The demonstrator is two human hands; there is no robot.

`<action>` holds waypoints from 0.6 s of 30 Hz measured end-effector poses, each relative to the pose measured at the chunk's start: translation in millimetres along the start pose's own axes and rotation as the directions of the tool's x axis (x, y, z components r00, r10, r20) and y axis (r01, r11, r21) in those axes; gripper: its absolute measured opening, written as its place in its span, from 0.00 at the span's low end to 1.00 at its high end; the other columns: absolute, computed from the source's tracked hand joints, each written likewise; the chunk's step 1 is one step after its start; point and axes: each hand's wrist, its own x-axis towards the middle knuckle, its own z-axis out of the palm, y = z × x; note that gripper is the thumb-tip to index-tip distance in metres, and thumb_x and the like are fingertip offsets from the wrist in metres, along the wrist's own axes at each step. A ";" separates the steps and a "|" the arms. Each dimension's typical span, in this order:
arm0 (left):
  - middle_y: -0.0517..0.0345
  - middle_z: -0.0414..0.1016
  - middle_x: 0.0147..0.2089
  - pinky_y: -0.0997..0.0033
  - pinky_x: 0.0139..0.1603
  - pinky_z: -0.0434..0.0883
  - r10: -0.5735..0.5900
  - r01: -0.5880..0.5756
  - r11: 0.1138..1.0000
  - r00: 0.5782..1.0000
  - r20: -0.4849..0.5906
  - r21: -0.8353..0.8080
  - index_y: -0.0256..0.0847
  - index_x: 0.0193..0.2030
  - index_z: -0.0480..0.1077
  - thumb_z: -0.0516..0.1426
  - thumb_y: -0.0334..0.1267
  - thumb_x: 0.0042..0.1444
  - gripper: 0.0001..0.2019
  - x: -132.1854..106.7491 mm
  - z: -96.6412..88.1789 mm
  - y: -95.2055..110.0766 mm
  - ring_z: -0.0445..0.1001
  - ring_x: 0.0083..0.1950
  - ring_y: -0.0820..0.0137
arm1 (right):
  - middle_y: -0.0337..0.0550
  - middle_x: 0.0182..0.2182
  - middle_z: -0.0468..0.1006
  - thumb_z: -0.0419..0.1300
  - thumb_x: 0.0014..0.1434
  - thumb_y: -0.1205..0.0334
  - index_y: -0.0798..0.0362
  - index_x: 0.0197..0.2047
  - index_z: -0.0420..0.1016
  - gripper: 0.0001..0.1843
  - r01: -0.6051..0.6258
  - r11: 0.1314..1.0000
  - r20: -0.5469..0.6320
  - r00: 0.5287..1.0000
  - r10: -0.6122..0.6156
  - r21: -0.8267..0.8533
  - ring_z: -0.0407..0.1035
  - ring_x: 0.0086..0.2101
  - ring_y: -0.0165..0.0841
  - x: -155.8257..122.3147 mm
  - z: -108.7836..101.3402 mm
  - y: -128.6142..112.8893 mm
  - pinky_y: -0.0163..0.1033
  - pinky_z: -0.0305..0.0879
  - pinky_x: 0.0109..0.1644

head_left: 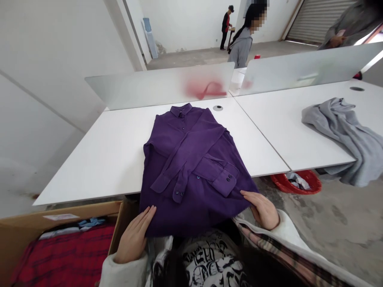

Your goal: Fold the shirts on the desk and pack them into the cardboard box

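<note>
A purple button-up shirt (191, 159) lies front up on the white table, its collar at the far end. Both sleeves are folded across its front, cuffs towards me, and the lower part hangs over the near edge. My left hand (135, 233) grips the left corner of the hem, with fingers on top of the cloth and the thumb hidden. At the right corner of the hem, my right hand (262, 209) holds the fabric the same way, its thumb also out of sight.
A cardboard box (80, 209) of folded clothes stands at the lower left. Grey cloth (335, 123) drapes off the table (98, 159) at right, near a red-lined bin (315, 185). Frosted dividers (143, 87) cross the back; several people are beyond.
</note>
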 end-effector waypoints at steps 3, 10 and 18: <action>0.55 0.69 0.59 0.72 0.61 0.61 -0.008 0.008 0.999 1.000 -0.012 -0.052 0.41 0.70 0.44 0.43 0.20 0.46 0.41 -3.2 2.0 -2.6 0.67 0.60 0.71 | 0.48 0.43 0.79 0.48 0.62 0.68 0.52 0.46 0.76 0.16 0.095 0.995 -0.013 0.995 -0.095 -0.040 0.75 0.43 0.34 4.0 -4.4 0.9 0.39 0.74 0.45; 0.55 0.55 0.68 0.54 0.66 0.55 -0.607 0.344 0.604 0.783 -0.136 -0.719 0.49 0.57 0.67 0.55 0.32 0.48 0.26 -27.4 58.4 5.1 0.55 0.67 0.56 | 0.48 0.46 0.78 0.47 0.62 0.71 0.52 0.50 0.73 0.18 0.226 0.964 0.055 0.974 -0.220 -0.140 0.72 0.47 0.35 -6.0 -7.0 0.9 0.40 0.72 0.49; 0.50 0.72 0.54 0.56 0.62 0.61 -0.864 0.170 -0.320 0.351 0.361 -0.932 0.43 0.49 0.70 0.64 0.46 0.39 0.27 13.4 115.0 0.6 0.70 0.55 0.62 | 0.50 0.45 0.76 0.52 0.58 0.59 0.52 0.45 0.73 0.15 -0.191 0.961 -0.158 0.962 0.224 0.201 0.70 0.48 0.40 -27.5 34.6 29.5 0.48 0.67 0.52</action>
